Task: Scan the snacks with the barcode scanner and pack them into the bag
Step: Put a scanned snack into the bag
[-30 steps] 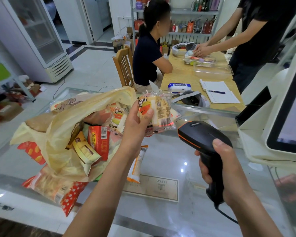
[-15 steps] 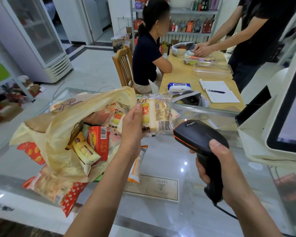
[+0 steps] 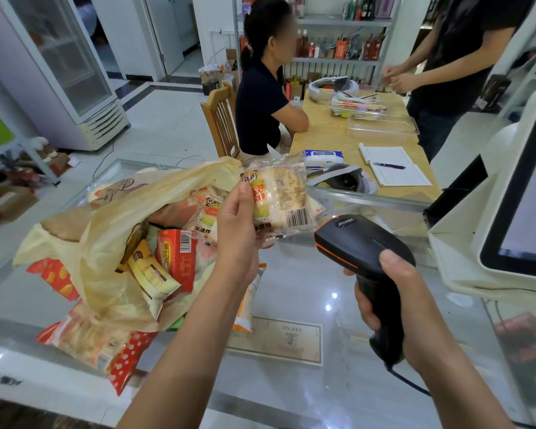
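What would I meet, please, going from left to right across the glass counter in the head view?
Yellow bag → left hand → the snack packet it holds up → barcode scanner → checkout screen. The right hand overlaps the scanner it grips, so it is left unplaced.

Snacks crowd the bag mouth; the monitor blocks the right.
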